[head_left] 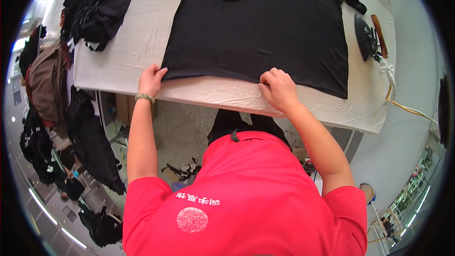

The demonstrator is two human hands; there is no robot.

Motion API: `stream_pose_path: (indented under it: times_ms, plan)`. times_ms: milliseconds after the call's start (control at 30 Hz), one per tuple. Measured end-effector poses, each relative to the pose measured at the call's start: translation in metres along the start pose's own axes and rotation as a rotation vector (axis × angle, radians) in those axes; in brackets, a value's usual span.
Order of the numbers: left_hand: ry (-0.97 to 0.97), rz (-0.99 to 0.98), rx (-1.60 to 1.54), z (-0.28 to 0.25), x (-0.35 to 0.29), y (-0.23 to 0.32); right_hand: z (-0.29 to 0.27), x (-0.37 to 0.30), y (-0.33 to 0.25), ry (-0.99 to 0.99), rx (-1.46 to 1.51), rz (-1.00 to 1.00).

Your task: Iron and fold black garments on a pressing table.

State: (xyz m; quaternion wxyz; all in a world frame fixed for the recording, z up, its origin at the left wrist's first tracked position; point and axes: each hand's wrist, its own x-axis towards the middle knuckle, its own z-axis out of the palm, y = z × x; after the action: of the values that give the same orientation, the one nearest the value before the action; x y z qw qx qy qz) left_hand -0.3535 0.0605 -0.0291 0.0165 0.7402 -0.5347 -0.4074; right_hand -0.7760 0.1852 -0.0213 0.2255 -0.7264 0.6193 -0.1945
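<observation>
A black garment (258, 31), which looks like a shirt, lies spread over a cloth-covered table (208, 92). Its straight lower edge runs along the side nearest me. At that edge's left corner, my left hand (150, 81) pinches the fabric between thumb and fingers. My right hand (278, 87) grips the same edge further right, with its fingers curled. Between the two hands the edge bows slightly, and a few small wrinkles cross the cloth. The garment's right corner lies flat, untouched. Its upper part runs out of the picture.
An iron (365, 38) with a wooden handle rests at the table's right, its cord (410, 109) trailing off rightward. On the far left of the table sits a heap of black garments (97, 7). Beyond the left edge stand a brown bag (47, 83) and hanging black cloth (90, 137).
</observation>
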Motion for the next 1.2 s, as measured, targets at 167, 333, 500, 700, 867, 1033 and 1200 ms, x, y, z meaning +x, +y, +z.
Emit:
stream_pose_path:
  times_ms: [167,333,500,700,867,1033,1200]
  plan:
    - [0.493,0.719,0.316,0.028,-0.008,0.047,-0.003,0.004,-0.012,-0.069,-0.033,0.08]
    - [0.318,1.271,0.238,0.077,0.003,0.142,-0.004,0.006,-0.019,-0.076,-0.069,0.115]
    - [0.704,0.903,0.405,0.054,0.052,0.172,-0.007,0.008,-0.019,-0.084,-0.06,0.135]
    - [0.218,1.426,0.439,0.117,0.022,0.188,-0.023,0.006,-0.013,-0.2,0.107,0.234]
    - [0.438,1.057,0.358,0.139,0.014,0.198,-0.051,0.012,0.023,0.122,0.084,0.203]
    - [0.305,1.176,0.443,0.134,0.064,0.238,-0.058,0.073,0.057,0.206,-0.102,0.102]
    - [0.309,1.326,0.552,0.118,0.169,0.329,-0.059,0.167,0.077,0.218,-0.204,0.064]
